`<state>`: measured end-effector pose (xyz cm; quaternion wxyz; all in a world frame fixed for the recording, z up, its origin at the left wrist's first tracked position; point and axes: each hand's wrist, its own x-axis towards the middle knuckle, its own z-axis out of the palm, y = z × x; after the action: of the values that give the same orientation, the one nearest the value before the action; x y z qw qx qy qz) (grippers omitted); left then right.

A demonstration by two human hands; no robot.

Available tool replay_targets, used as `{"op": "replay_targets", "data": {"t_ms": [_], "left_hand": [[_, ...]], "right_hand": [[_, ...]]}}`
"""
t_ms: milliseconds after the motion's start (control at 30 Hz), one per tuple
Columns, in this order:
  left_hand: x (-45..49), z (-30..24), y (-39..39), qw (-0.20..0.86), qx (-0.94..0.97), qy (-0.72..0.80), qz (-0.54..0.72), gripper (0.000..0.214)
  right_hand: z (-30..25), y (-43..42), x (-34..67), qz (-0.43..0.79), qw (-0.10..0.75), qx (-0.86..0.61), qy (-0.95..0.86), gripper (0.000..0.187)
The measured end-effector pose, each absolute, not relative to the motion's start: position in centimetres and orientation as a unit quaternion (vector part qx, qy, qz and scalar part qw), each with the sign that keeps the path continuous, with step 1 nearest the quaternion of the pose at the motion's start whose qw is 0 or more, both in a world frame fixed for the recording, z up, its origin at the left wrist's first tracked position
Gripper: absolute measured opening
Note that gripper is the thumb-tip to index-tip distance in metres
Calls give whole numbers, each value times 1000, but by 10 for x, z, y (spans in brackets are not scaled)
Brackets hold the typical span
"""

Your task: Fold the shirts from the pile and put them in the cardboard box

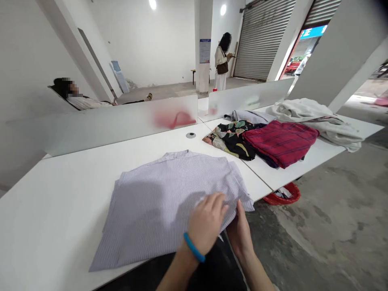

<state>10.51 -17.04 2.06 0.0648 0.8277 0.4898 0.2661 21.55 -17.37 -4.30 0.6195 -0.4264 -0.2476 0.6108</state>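
A pale striped shirt (157, 198) lies folded and spread on the white table, its collar toward the far side and its near edge at the table's front. My left hand (207, 218), with a blue band on the wrist, is over the shirt's lower right part. Its fingers are loosely bent and slightly blurred, with nothing gripped in them. At the shirt's near right edge, my right hand (241, 230) has the thumb on the cloth's edge. The other fingers of that hand are hidden under the fabric.
On the right tabletop lie a red plaid garment (281, 141), a black floral garment (233, 139) and pale cloth (318, 117). A frosted divider (127, 125) runs along the back. Below stands a red-lined bin (283, 196). One person reclines at left; another stands behind.
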Motion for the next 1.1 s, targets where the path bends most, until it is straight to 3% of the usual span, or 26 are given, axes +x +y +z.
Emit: {"op": "replay_targets", "data": {"t_ms": [233,400,733,967,1100], "left_hand": [[4,4,-77,-21,772,630,83,49],[-4,-20,-39,-9,749,658,74,54],[-5,-45,-30,117,716,671,153,64],[-19,-37,-21,273,658,648,269,62],[-58,-27,-27,371,586,611,381,72]], "right_hand": [[-44,-174,203,533,616,-538,-215,71],[-54,-171,203,504,603,-593,-172,71],[-55,-167,199,450,625,-604,-204,65],[-5,-141,171,437,670,-546,-250,68],[22,-122,117,473,644,-505,-326,66]]}}
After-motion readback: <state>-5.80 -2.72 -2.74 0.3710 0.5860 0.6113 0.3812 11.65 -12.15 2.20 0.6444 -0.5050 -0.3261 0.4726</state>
